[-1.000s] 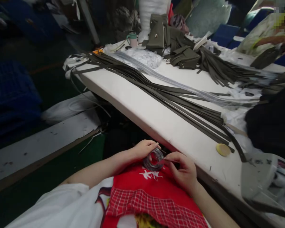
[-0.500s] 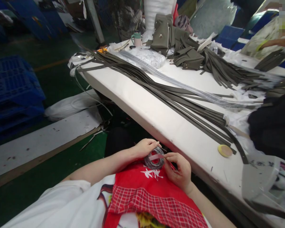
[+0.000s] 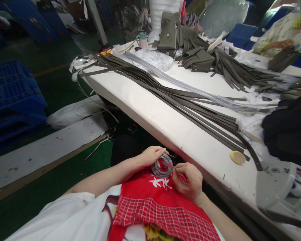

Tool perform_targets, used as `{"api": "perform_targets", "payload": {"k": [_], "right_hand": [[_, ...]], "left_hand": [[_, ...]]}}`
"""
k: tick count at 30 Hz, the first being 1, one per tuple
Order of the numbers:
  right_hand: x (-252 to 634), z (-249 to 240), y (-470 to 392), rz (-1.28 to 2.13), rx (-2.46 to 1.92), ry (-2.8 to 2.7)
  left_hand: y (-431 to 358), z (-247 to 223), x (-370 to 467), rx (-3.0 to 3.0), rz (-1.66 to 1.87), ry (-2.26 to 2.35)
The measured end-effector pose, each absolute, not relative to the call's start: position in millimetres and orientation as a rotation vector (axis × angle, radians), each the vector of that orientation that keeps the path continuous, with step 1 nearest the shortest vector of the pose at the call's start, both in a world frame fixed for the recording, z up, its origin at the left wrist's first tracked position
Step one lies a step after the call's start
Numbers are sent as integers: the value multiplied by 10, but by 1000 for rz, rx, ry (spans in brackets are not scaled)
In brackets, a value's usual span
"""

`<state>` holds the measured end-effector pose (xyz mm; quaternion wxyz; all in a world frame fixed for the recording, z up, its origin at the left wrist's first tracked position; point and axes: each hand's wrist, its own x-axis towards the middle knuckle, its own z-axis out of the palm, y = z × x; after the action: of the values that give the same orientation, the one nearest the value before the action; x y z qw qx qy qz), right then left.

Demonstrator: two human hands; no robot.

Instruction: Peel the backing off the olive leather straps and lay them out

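Observation:
Low in front of the red apron (image 3: pixel 163 201), my left hand (image 3: pixel 152 156) is closed on the upper left rim of a grey ring-shaped roll (image 3: pixel 155 171), which looks like wound tape or strip. A thin pinkish-grey strip (image 3: pixel 168 164) runs across the roll's open middle to my right hand (image 3: pixel 189 180). The fingers of that hand are pinched on the strip's end, just right of the roll. Something thin and red shows by those fingers, too small to name. Both hands are near the front edge of the white table (image 3: pixel 145 110).
Long dark strips (image 3: pixel 163 88) lie along the table, with grey-green bags (image 3: pixel 169 36) behind. A yellow tape roll (image 3: pixel 237 157) and a grey plastic device (image 3: pixel 276 184) are to the right. Blue pallets (image 3: pixel 15 97) stand left. A co-worker's hand (image 3: pixel 286 44) is at the far right.
The strip across the roll has tilted, its right end now lower. My right hand has shifted very slightly; the left still holds the roll. The co-worker's hand has moved left.

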<state>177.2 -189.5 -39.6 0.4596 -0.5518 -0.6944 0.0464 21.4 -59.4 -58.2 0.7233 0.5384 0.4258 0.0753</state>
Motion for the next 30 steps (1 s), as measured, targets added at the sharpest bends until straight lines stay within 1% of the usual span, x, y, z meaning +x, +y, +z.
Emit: {"api": "perform_targets", "payload": {"k": [3,8,13,16,22,27,30], "right_hand": [[1733,-453,-1817,165,-1409,-1750],[1706,-546,-1735,109,-1612,-1736],[1746,-517,-1720,239,-1636,-1681],[1767,-495,-1719,323,-1606,-1628],[1760,-498,-1759,294,-1525,-1673],[1830,-334,-1769,291,-1565,-1557],[1905,-262,-1734,403,-1603,-1437]], "left_hand": [[-603,-565,219,1157,184,935],[-633,-574,209,1066,223,896],[-656,-522,199,1034,292,865],[-673,-456,201,1018,270,825],[-645,-403,217,1311,268,802],[-645,-308,204,1442,219,749],[-673,-239,213,1499,192,680]]}}
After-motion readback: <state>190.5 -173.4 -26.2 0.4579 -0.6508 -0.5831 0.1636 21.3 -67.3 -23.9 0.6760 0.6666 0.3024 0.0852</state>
